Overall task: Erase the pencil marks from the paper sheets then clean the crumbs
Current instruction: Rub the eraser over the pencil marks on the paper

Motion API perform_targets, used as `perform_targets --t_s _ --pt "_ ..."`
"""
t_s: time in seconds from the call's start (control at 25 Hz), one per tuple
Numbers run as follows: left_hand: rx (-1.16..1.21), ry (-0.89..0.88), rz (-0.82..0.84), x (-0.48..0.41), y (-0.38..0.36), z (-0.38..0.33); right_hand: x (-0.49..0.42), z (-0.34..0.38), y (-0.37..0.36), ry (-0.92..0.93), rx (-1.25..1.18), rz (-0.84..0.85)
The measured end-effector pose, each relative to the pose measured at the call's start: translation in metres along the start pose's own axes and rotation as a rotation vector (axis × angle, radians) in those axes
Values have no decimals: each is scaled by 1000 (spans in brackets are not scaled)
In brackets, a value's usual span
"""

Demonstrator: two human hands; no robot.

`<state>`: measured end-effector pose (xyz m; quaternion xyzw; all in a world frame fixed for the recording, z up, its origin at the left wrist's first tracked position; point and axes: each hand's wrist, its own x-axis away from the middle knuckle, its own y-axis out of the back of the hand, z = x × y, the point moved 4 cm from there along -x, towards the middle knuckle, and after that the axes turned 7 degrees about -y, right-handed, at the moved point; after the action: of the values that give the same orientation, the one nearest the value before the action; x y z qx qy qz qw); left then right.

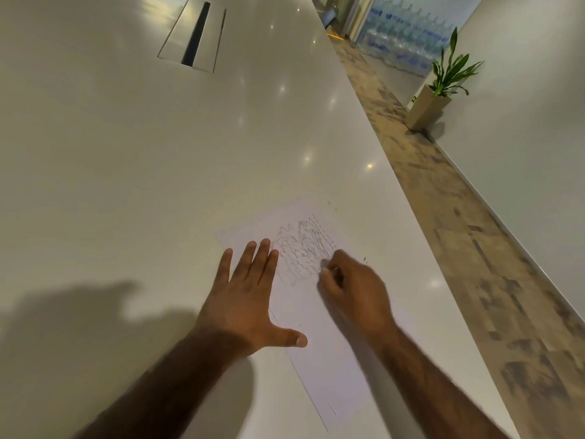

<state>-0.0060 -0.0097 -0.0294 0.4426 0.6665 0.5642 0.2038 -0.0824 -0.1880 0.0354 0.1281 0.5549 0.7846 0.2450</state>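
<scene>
Two bare forearms reach in from the near edge, and two hands are at work on the white table (pixel 126 160). The left hand (pixel 243 296) lies flat, its four fingers straight and slightly fanned and its thumb stretched out toward the right hand, pressing on the near-left part of the paper sheet (pixel 332 359). The right hand (pixel 353 288) is curled, and its fingertips pinch a small pale eraser (pixel 324 265), which is blurred.

One sheet shows plainly. A thin line just beside the left hand's thumb may be the edge of a second sheet underneath, but that cannot be told. The sheet passes under both hands. One patch of pencil marks (pixel 302 248) lies between the hands and just beyond their fingertips, with the eraser touching its right edge. The scribbles form no readable words.

A few dark crumbs (pixel 364 259) lie on the table just right of the right hand.

Far beyond the left hand sits one recessed hatch (pixel 193 33). Far beyond the right hand are one potted plant (pixel 443 80) and stacked water bottles (pixel 408 33). The green sign (pixel 413 98) beside the planter is too small to read.
</scene>
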Motion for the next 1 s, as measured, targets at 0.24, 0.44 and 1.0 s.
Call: perform_targets --t_s 0.24,0.44,1.0 --pt "-9 2 -33 1 -1 0 40 32 -32 315 -71 167" --pt "12 -4 -2 0 -2 1 -16 -16 8 7 -55 45" --pt "-4 1 -24 0 -2 0 51 28 -28 350 -122 168"
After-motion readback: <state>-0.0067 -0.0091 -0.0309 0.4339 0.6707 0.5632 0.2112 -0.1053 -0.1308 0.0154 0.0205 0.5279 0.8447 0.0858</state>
